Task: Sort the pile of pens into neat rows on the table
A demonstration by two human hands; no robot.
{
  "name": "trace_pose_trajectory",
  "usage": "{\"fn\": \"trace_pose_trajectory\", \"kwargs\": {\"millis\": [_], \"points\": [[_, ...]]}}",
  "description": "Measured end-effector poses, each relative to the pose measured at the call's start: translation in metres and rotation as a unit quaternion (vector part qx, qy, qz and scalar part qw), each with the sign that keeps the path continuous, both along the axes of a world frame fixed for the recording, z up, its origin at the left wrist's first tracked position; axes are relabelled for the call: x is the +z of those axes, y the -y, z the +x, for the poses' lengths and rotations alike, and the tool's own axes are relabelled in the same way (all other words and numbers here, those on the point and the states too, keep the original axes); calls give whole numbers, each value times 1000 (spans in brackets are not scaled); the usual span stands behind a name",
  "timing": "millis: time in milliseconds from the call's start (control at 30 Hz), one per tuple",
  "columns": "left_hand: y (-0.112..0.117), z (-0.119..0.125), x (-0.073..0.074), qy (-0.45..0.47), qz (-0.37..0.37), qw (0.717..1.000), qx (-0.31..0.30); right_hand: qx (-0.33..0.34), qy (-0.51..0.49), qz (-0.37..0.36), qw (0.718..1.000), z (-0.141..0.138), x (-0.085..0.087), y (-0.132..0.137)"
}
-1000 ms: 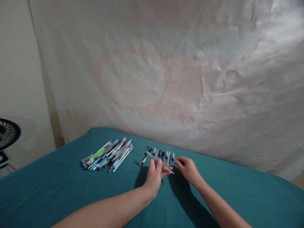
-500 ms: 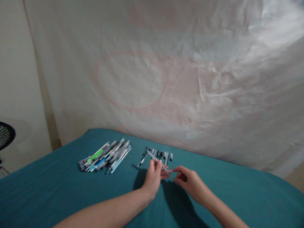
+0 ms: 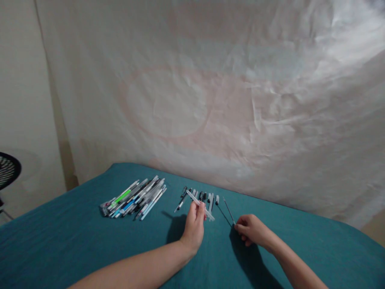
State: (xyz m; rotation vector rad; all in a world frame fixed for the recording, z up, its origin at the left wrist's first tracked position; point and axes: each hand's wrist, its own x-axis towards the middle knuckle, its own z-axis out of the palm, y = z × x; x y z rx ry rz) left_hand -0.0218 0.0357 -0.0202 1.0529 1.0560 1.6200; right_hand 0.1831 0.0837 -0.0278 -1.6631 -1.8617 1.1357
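My left hand (image 3: 195,226) is closed on a clear pen barrel (image 3: 200,205) that slants up and to the left above the teal cloth. Pinched in my right hand (image 3: 252,231) is a thin dark ink refill (image 3: 229,210), its far end pointing up-left; this hand rests low on the cloth to the right of the left one. Just beyond both hands lies a short row of small pen caps and parts (image 3: 202,196). A pile of several pens (image 3: 135,197) lies farther left, one with a green section.
The teal cloth (image 3: 90,245) covers a table whose far edge runs along a creased white sheet (image 3: 210,100) hung as a backdrop. A black round fan (image 3: 7,170) stands off the table at the far left.
My right hand moved from the row of caps to the barrel's tip, then drew away to the right and down with the thin refill. The left hand stayed put with the barrel.
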Motion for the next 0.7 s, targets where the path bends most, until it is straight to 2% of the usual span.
{"fn": "trace_pose_trajectory", "kwargs": {"millis": [133,367,567,633,700], "points": [[-1,2,1,-25,-8,999,-24,-24,-8,-47,999,-18,4,-9],[-1,3,0,-11,-19,998,-55,-24,-26,-71,997,-45,7,-16],[0,4,0,-21,-28,996,-83,5,-2,-32,999,-49,7,-16],[0,4,1,-27,-31,995,-92,13,-29,9,999,-50,14,-13],[1,5,0,-33,-33,993,-107,26,-97,52,994,-53,25,-7]]}}
